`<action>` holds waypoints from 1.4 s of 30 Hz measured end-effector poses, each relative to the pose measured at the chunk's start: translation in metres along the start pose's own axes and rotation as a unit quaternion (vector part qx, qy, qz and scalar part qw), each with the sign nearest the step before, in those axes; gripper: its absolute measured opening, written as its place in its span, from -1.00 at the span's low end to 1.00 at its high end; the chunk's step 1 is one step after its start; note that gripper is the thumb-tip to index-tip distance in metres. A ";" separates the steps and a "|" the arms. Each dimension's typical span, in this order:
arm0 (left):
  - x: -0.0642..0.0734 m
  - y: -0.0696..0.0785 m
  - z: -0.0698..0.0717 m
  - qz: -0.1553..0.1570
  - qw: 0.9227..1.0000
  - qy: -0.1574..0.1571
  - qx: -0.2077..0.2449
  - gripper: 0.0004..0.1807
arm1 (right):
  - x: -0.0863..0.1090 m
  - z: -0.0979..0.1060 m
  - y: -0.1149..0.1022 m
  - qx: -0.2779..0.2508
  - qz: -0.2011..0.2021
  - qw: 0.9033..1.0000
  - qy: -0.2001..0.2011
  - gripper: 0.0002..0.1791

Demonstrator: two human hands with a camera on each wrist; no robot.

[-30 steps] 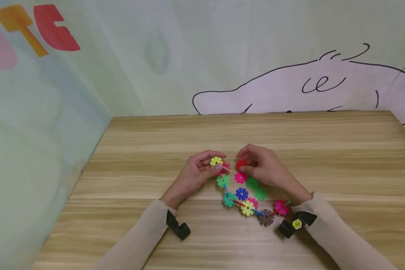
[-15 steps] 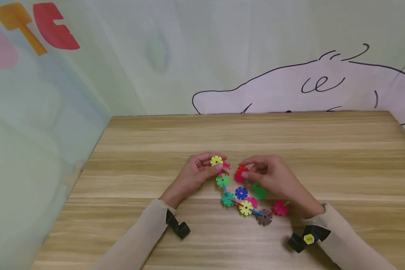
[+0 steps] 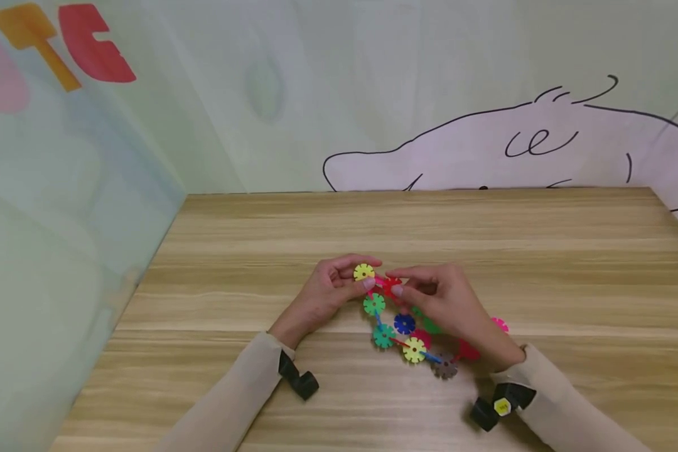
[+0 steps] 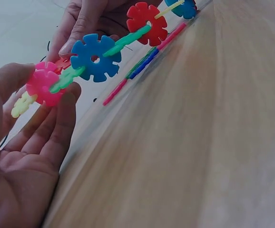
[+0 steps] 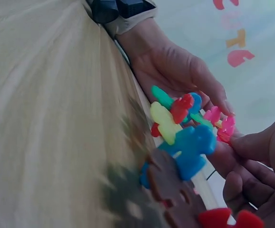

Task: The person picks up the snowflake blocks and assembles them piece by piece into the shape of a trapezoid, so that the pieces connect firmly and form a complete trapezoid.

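Observation:
In the head view my left hand (image 3: 339, 282) pinches one end of a chain of notched snowflake discs, around a yellow disc (image 3: 364, 273) and a pink one beside it. My right hand (image 3: 446, 298) pinches a red snowflake disc (image 3: 392, 287) by thumb and fingers, right at the chain's pink end disc. From there the chain runs down past a green disc (image 3: 374, 304), a teal disc (image 3: 383, 336) and another yellow disc (image 3: 414, 349) to a brown disc (image 3: 444, 366). In the left wrist view, the thumb and fingers hold a pink disc (image 4: 43, 84); the red disc behind is partly hidden.
Loose snowflake discs lie inside the chain's curve: a blue one (image 3: 404, 324) and green ones (image 3: 431, 324) partly under my right hand. A pink disc (image 3: 499, 324) shows beyond the right wrist. The wooden table (image 3: 248, 232) meets a printed backdrop (image 3: 294, 125) behind.
My right hand has brought the red disc left, up against the chain's end at my left fingers. The left hand has stayed nearly still, keeping its grip.

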State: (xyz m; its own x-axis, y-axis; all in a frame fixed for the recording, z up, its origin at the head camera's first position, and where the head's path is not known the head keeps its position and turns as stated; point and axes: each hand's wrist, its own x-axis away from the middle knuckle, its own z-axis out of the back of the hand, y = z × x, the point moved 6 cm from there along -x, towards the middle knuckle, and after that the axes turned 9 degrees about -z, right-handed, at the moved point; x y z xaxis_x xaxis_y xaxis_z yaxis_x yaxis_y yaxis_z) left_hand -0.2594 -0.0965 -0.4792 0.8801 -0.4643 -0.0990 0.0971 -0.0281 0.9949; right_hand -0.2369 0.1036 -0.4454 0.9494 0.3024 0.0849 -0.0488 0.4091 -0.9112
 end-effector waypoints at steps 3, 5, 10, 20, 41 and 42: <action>-0.001 -0.001 -0.001 0.010 1.000 -0.003 0.000 -0.59 | 0.000 -0.002 0.000 -0.013 0.005 1.000 0.001 -0.74; -0.001 -0.002 -0.001 0.018 1.000 -0.007 -0.001 -0.59 | -0.001 -0.002 0.000 -0.021 0.008 1.000 -0.002 -0.75; -0.001 0.000 -0.002 0.024 1.000 -0.014 -0.006 -0.60 | -0.002 -0.003 0.002 -0.020 -0.005 1.000 -0.009 -0.73; 0.000 0.000 -0.001 -0.005 1.000 0.010 -0.028 -0.64 | -0.004 0.008 -0.003 0.063 -0.027 0.998 -0.003 -0.65; -0.001 0.003 -0.002 -0.029 0.997 -0.005 -0.072 -0.58 | -0.007 -0.001 0.006 0.245 0.035 0.969 0.016 -0.48; -0.001 0.003 -0.002 -0.031 0.997 -0.004 -0.072 -0.58 | -0.007 -0.001 0.006 0.240 0.036 0.970 0.015 -0.49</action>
State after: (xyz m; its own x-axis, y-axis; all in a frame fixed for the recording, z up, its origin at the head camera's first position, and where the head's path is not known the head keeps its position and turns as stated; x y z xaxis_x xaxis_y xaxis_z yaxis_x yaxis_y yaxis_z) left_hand -0.2589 -0.0948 -0.4757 0.8668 -0.4726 -0.1592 0.2173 0.0707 0.9735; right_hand -0.2434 0.1032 -0.4523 0.9463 0.3230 0.0107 -0.2469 0.7440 -0.6209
